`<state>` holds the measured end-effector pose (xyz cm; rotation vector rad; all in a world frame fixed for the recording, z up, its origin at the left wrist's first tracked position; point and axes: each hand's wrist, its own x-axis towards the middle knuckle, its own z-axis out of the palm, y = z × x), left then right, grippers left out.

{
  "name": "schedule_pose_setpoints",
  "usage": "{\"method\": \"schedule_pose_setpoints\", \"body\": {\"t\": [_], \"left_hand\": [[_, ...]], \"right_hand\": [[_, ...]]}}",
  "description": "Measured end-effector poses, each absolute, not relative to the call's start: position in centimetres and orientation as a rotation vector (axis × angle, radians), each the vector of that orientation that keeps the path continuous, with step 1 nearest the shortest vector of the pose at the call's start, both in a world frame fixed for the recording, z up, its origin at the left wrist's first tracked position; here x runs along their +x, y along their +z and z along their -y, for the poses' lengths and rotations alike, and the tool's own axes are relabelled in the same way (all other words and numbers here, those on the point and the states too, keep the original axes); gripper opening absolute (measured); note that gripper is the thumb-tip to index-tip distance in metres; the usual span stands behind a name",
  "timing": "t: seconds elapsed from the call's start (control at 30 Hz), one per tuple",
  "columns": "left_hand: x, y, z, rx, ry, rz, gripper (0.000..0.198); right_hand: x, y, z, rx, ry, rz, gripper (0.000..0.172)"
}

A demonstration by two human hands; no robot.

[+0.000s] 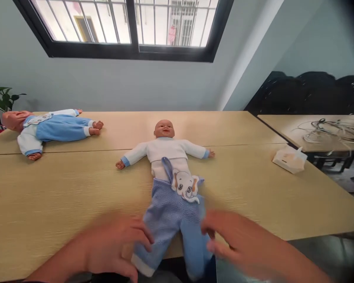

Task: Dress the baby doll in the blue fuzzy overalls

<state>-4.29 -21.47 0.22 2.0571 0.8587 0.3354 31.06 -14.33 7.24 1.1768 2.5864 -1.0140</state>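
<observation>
A baby doll (165,151) lies on its back in the middle of the wooden table (61,188), arms spread, in a white top. Blue fleece overalls (174,220) with an elephant bib are pulled down to its waist, the legs hanging over the near table edge. My left hand (115,245) is at the left trouser leg, fingers touching the fabric. My right hand (238,239) is at the right trouser leg. Both hands are smeared by motion, so their grip is unclear.
A second doll (51,127) in blue and white lies at the far left of the table. A tissue box (289,159) sits near the right edge. A second table with cables (330,131) and black chairs stand to the right. A plant (0,102) is at far left.
</observation>
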Motion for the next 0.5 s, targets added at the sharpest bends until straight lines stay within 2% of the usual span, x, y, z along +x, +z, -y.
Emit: {"method": "schedule_pose_setpoints", "body": {"t": [0.1,0.13,0.23,0.4,0.47,0.5], "left_hand": [[-4.0,0.1,18.5,2.098,0.461,-0.986,0.032],[-3.7,0.1,16.9,2.148,0.534,-1.056,0.032],[-2.3,-0.4,11.2,2.311,0.725,-1.122,0.048],[0.5,-1.9,4.4,2.529,0.628,-0.921,0.096],[1.0,-1.9,3.6,2.571,0.544,-0.825,0.097],[1.1,-1.8,3.5,2.578,0.533,-0.807,0.090]], "right_hand": [[29.0,3.9,9.5,1.266,-0.916,-2.808,0.028],[28.3,2.8,7.8,1.362,-0.806,-2.885,0.031],[26.5,0.1,4.3,1.455,-0.571,-2.952,0.037],[25.1,-1.2,3.5,1.383,-0.556,-3.005,0.007],[25.3,-0.6,4.0,1.353,-0.679,-3.074,0.010],[25.4,-0.2,4.3,1.357,-0.781,-3.109,0.011]]}}
